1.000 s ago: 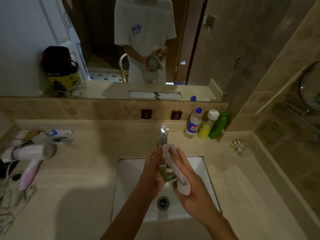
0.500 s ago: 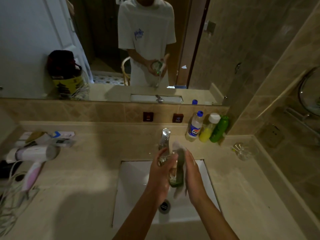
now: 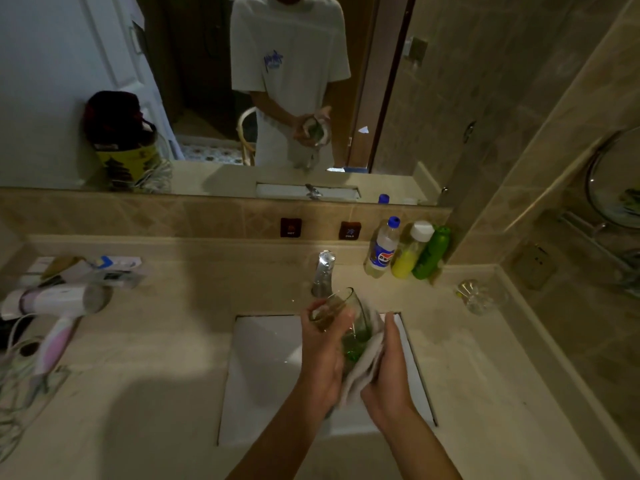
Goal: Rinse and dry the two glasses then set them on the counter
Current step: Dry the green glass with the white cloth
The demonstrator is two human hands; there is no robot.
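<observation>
Over the white sink [image 3: 263,372] I hold a green-tinted glass [image 3: 353,327], tilted with its mouth toward the faucet. My left hand [image 3: 322,355] grips the glass from the left side. My right hand [image 3: 388,368] holds a white cloth [image 3: 363,368] against the glass's right side and bottom. A second, clear glass [image 3: 476,297] stands on the counter [image 3: 485,375] at the right, near the wall.
A chrome faucet [image 3: 323,271] rises just behind the glass. Three bottles [image 3: 407,251] stand at the back right. A hair dryer [image 3: 55,313], its cord and small packets lie on the left counter. A mirror [image 3: 207,98] covers the wall ahead.
The cloth, first draped over the glass's top, now sits under and beside it. The glass has turned and its open mouth shows near the faucet.
</observation>
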